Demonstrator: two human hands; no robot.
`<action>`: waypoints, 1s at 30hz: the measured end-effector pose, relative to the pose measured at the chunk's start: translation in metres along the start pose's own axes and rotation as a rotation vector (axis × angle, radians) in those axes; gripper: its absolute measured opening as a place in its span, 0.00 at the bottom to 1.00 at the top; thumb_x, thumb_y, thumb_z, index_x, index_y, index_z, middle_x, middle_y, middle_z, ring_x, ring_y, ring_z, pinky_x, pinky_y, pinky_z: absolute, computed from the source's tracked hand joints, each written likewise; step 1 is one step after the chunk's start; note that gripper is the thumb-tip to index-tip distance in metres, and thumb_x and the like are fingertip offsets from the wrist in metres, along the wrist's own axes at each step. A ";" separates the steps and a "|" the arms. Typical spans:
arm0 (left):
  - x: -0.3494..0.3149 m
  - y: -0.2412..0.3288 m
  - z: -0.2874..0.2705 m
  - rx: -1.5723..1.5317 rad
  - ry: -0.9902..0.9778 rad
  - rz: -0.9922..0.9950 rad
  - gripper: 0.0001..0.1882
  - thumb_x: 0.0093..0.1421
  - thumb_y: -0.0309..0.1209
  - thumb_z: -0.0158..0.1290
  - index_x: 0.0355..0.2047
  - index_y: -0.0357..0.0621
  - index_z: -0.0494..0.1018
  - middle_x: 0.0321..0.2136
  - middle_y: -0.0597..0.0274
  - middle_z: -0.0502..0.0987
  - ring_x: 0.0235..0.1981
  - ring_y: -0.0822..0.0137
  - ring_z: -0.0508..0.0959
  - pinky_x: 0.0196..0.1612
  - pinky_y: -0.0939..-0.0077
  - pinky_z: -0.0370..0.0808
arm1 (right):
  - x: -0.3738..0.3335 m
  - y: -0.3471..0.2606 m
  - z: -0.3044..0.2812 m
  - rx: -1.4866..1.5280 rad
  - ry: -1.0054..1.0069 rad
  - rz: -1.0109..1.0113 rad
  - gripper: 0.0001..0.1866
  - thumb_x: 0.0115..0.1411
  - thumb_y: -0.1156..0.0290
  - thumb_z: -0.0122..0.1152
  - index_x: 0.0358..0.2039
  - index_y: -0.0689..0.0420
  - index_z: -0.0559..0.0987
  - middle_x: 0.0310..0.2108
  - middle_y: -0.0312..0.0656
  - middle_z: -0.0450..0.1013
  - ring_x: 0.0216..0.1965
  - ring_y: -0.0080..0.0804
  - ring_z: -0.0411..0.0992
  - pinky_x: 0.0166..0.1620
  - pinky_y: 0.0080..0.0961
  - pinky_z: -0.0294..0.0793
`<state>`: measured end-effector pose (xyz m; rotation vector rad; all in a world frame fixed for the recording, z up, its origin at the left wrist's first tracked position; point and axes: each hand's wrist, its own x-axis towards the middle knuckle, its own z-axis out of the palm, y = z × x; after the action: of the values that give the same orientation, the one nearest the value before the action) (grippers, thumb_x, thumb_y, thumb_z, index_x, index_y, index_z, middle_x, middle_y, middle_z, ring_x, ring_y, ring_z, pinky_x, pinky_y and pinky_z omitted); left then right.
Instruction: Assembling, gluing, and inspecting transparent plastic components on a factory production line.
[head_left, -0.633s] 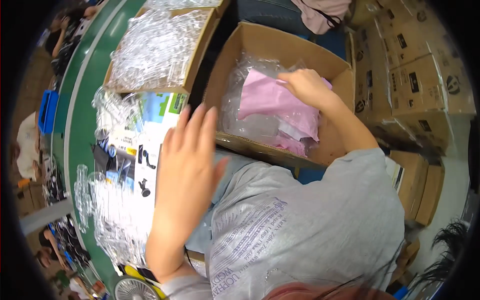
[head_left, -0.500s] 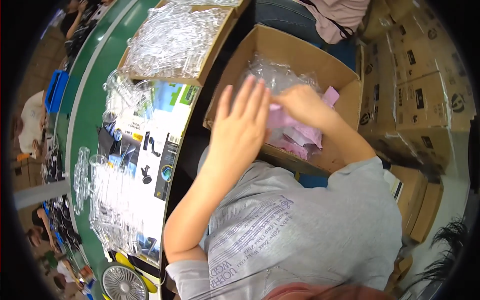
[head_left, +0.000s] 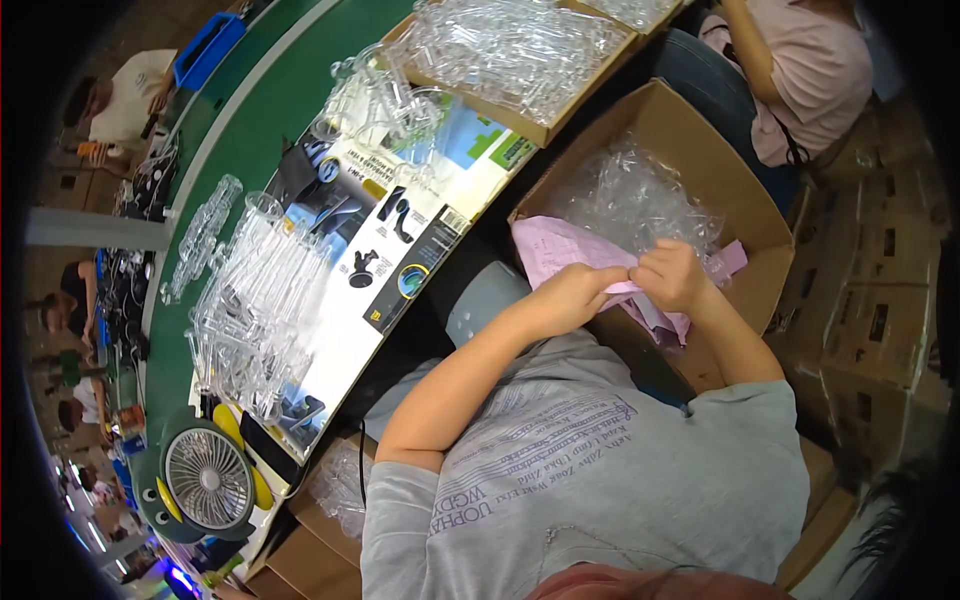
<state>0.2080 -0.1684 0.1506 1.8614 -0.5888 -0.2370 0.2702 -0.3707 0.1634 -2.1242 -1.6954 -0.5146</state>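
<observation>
Both hands meet over the near side of an open cardboard box [head_left: 748,270]. A thin, crumpled pink sheet [head_left: 553,248] lies across the box's near left side; whether it is paper or plastic, I cannot tell. My left hand [head_left: 573,300] pinches its edge, thumb toward the other hand. Right beside it, my right hand [head_left: 672,275] is curled closed on the same sheet, whose lower end hangs below the fingers. Behind the hands, clear plastic bags or wrapping [head_left: 640,190] fill part of the box.
Left is a green table [head_left: 285,85] with a pile of clear tube-like pieces [head_left: 260,300], a printed carton sheet [head_left: 400,240] and a small fan [head_left: 208,478]. A shallow carton [head_left: 545,130] holds more clear pieces. Another person [head_left: 810,80] sits beyond the box; stacked cartons [head_left: 880,320] stand right.
My left hand was raised flat with fingers stretched out; it has come down and closed on the pink sheet beside my right hand. The whole view has turned and shifted.
</observation>
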 end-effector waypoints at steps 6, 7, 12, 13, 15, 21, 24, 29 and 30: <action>-0.011 0.024 -0.003 -0.232 -0.049 -0.052 0.14 0.53 0.20 0.44 0.40 0.44 0.71 0.22 0.45 0.73 0.24 0.48 0.75 0.29 0.65 0.70 | 0.022 -0.006 -0.023 0.001 0.016 -0.097 0.06 0.36 0.69 0.56 0.18 0.53 0.71 0.13 0.31 0.54 0.14 0.26 0.59 0.19 0.23 0.56; -0.013 0.022 0.003 -0.174 0.060 0.095 0.15 0.52 0.19 0.44 0.39 0.44 0.72 0.21 0.47 0.73 0.22 0.49 0.75 0.28 0.65 0.70 | 0.028 -0.008 -0.028 0.005 0.011 -0.104 0.06 0.36 0.69 0.56 0.18 0.53 0.71 0.13 0.31 0.54 0.14 0.26 0.59 0.19 0.23 0.56; -0.031 0.022 -0.013 -0.239 0.275 0.099 0.12 0.51 0.19 0.42 0.35 0.41 0.70 0.21 0.47 0.70 0.22 0.51 0.73 0.27 0.67 0.69 | 0.049 -0.009 -0.045 0.261 -0.116 0.091 0.07 0.41 0.68 0.61 0.18 0.53 0.72 0.15 0.35 0.64 0.15 0.32 0.62 0.20 0.27 0.59; -0.036 0.019 -0.024 -0.274 0.370 0.032 0.09 0.52 0.19 0.43 0.34 0.39 0.69 0.21 0.45 0.69 0.22 0.50 0.72 0.27 0.67 0.68 | 0.052 -0.007 -0.050 0.310 -0.156 0.251 0.08 0.49 0.68 0.62 0.20 0.54 0.73 0.18 0.39 0.69 0.17 0.37 0.66 0.22 0.31 0.62; -0.049 0.016 -0.046 -0.156 0.424 -0.025 0.05 0.54 0.22 0.43 0.32 0.38 0.67 0.20 0.46 0.66 0.21 0.52 0.70 0.26 0.68 0.67 | 0.055 -0.005 -0.045 0.414 -0.166 0.358 0.08 0.52 0.68 0.58 0.20 0.56 0.73 0.18 0.40 0.69 0.18 0.39 0.67 0.23 0.30 0.63; -0.073 0.009 -0.057 0.012 0.628 -0.243 0.06 0.61 0.26 0.43 0.32 0.37 0.68 0.17 0.54 0.62 0.19 0.68 0.63 0.24 0.74 0.63 | 0.045 0.039 -0.023 0.364 -0.150 0.637 0.09 0.56 0.66 0.56 0.25 0.58 0.75 0.20 0.44 0.70 0.23 0.43 0.70 0.28 0.33 0.67; -0.080 -0.001 -0.055 -0.025 0.781 -0.294 0.08 0.64 0.29 0.43 0.31 0.36 0.68 0.18 0.61 0.63 0.22 0.74 0.63 0.25 0.77 0.62 | 0.009 0.088 -0.014 0.136 -0.071 0.836 0.13 0.58 0.61 0.54 0.27 0.57 0.75 0.22 0.47 0.72 0.25 0.47 0.71 0.29 0.37 0.68; -0.106 -0.003 -0.064 -0.052 1.077 -0.282 0.12 0.65 0.28 0.41 0.40 0.31 0.71 0.28 0.63 0.72 0.31 0.75 0.69 0.36 0.81 0.66 | -0.089 0.139 0.019 -0.413 -0.319 1.142 0.18 0.60 0.54 0.49 0.27 0.56 0.75 0.26 0.52 0.75 0.32 0.52 0.74 0.34 0.45 0.72; -0.112 -0.002 -0.065 -0.117 1.112 -0.290 0.14 0.66 0.29 0.41 0.43 0.29 0.71 0.33 0.60 0.75 0.35 0.74 0.71 0.41 0.81 0.67 | -0.120 0.143 0.027 -0.450 -0.357 1.174 0.18 0.60 0.54 0.49 0.29 0.56 0.76 0.26 0.52 0.75 0.32 0.52 0.74 0.35 0.45 0.72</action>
<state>0.1413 -0.0578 0.1597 1.6434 0.4503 0.5514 0.3859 -0.4870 0.0714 -3.1527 -0.1858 -0.1383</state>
